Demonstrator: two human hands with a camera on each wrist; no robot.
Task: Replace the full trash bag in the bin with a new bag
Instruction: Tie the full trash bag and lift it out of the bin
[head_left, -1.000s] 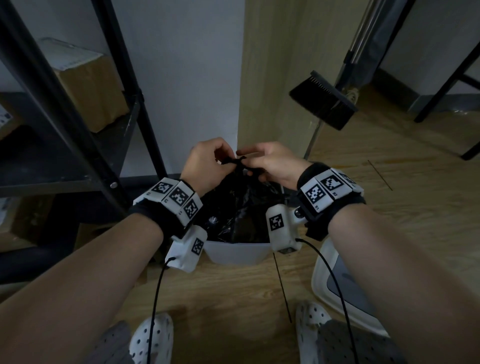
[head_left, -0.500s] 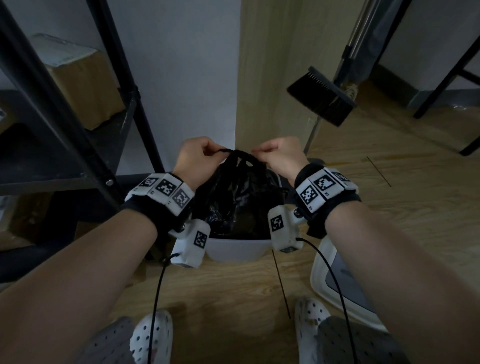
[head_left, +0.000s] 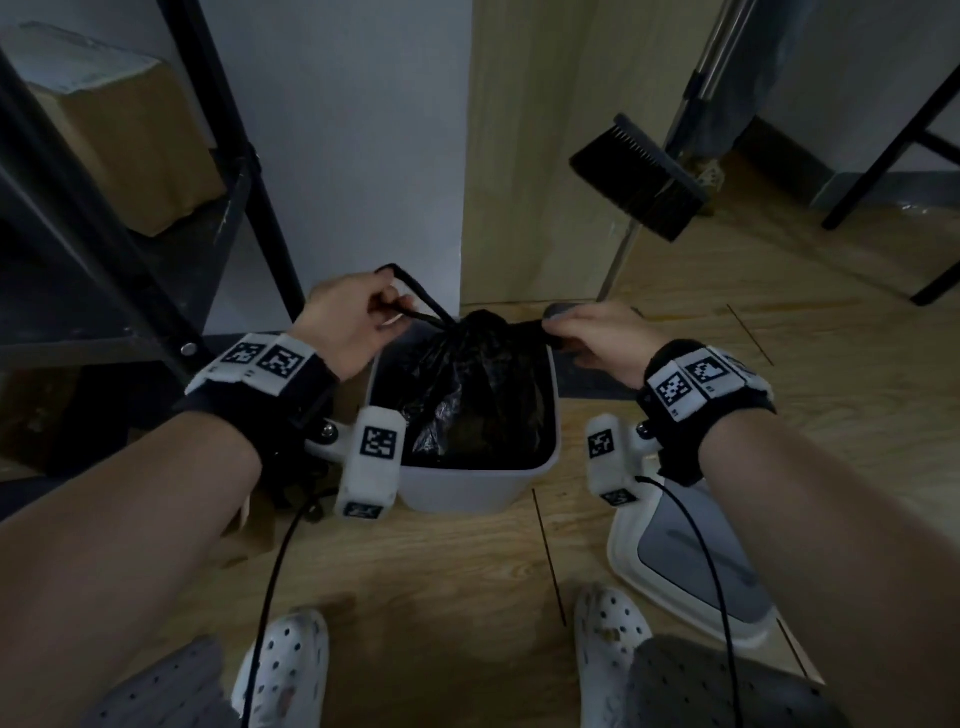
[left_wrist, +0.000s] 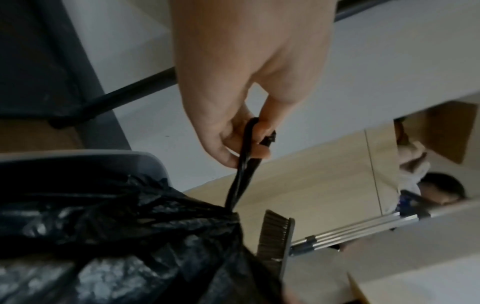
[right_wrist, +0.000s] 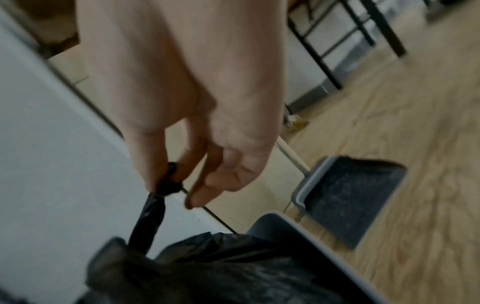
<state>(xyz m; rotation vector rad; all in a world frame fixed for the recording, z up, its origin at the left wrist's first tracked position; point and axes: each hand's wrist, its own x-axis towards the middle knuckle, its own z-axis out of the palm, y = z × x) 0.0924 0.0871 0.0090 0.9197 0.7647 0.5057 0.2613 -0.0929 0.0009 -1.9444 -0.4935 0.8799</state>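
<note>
A full black trash bag (head_left: 470, 387) (left_wrist: 109, 242) (right_wrist: 221, 271) sits inside a white bin (head_left: 467, 483) on the wooden floor. Its mouth is gathered into a bunch at the top. My left hand (head_left: 353, 325) (left_wrist: 244, 144) pinches a black drawstring loop (head_left: 415, 296) (left_wrist: 245, 164) pulled up and to the left of the bunch. My right hand (head_left: 592, 332) (right_wrist: 168, 183) pinches the other twisted end of the bag (right_wrist: 150, 218), pulled out to the right. Both strands look taut.
The bin's white and grey lid (head_left: 691, 566) lies on the floor to the right. A black broom head (head_left: 639, 179) and a dustpan (right_wrist: 348, 197) lean near the wooden panel behind. A black metal shelf (head_left: 130, 249) with a cardboard box (head_left: 114, 119) stands left. My white shoes (head_left: 285, 670) are below.
My hands were close together over the bag's top; they have now moved apart, left and right, drawing the strands outward and cinching the bag's mouth.
</note>
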